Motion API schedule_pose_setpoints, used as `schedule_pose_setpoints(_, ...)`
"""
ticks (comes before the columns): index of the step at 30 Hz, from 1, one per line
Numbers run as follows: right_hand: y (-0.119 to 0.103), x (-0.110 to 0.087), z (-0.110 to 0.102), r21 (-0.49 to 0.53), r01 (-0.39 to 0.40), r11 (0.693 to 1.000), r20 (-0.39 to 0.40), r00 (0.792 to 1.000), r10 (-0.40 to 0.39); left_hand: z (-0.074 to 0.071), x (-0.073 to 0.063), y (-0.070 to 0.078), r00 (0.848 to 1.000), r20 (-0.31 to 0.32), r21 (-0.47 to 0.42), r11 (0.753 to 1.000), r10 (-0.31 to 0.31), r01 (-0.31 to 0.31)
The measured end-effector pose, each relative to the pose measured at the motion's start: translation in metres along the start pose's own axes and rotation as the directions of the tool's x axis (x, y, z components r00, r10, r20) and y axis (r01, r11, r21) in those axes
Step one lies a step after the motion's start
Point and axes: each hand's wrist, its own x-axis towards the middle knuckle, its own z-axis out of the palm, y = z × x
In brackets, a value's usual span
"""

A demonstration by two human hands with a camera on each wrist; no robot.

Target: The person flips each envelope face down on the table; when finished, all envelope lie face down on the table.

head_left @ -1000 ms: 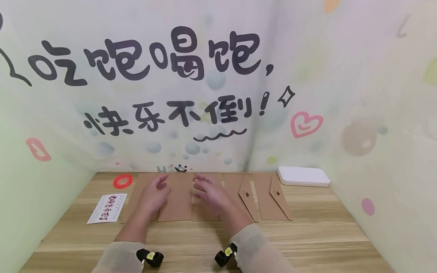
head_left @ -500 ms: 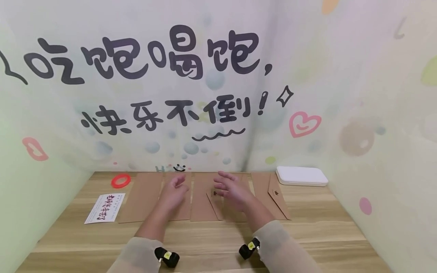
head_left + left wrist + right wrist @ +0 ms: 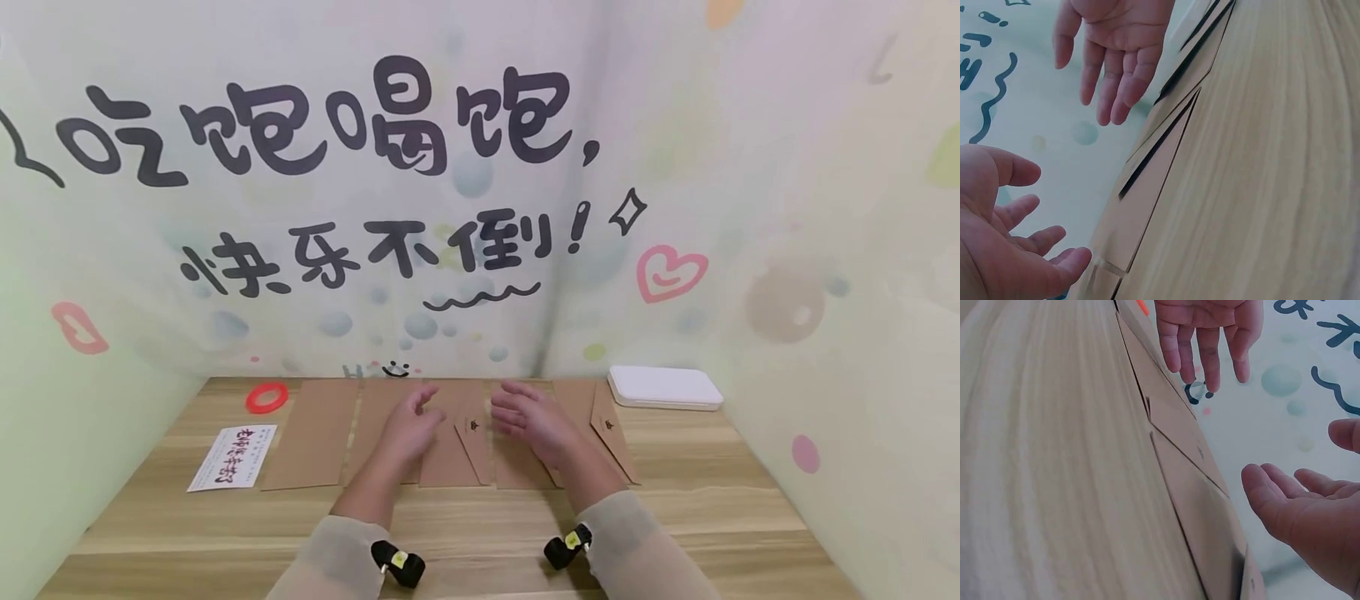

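Observation:
Several brown paper envelopes lie side by side in a row across the back of the table. The leftmost envelope (image 3: 309, 437) shows a plain face. The middle envelope (image 3: 450, 458) and the rightmost envelope (image 3: 581, 417) show a slanted flap with a small dark crest. My left hand (image 3: 411, 429) hovers over the left edge of the middle envelope, fingers relaxed and a little bent. My right hand (image 3: 536, 427) is held above the envelope right of it and partly covers it. In the wrist views both hands are raised off the envelopes, palms facing each other, holding nothing.
A white card (image 3: 232, 458) with dark red writing lies at the left of the row, with a red ring (image 3: 267, 398) behind it. At the back right sits a flat white case (image 3: 666, 387). A printed curtain (image 3: 480, 333) hangs along the table's back edge.
Both hands have moved to the right along the row, uncovering the envelopes at the left. The envelopes, card, ring and case lie as before.

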Motion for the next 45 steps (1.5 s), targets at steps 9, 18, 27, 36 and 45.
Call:
schedule_pose_setpoints(9,0.011,0.0,-0.003,0.078,-0.104,0.992,0.099,0.99,0.096,-0.002,-0.003,-0.002,0.998,0.063,0.058,0.998,-0.017,0.013)
schedule_pose_setpoints(18,0.014,0.0,0.0,0.104,-0.096,0.99,0.087,0.992,0.087,0.001,-0.008,0.001,0.993,0.117,0.174,0.984,0.015,-0.036)
schedule_pose_setpoints(27,0.013,-0.001,0.001,0.108,-0.086,0.99,0.085,0.993,0.077,0.004,-0.011,0.003,0.989,0.136,0.19,0.978,0.058,-0.083)
schedule_pose_setpoints(36,0.007,-0.004,-0.006,0.127,-0.023,0.992,0.11,0.994,0.009,0.007,-0.012,0.002,0.986,0.161,0.142,0.988,0.046,-0.069)
schedule_pose_setpoints(45,0.0,-0.008,0.001,-0.012,0.023,1.0,0.245,0.969,-0.019,0.01,-0.013,0.007,0.979,0.199,0.034,0.998,0.047,-0.055)
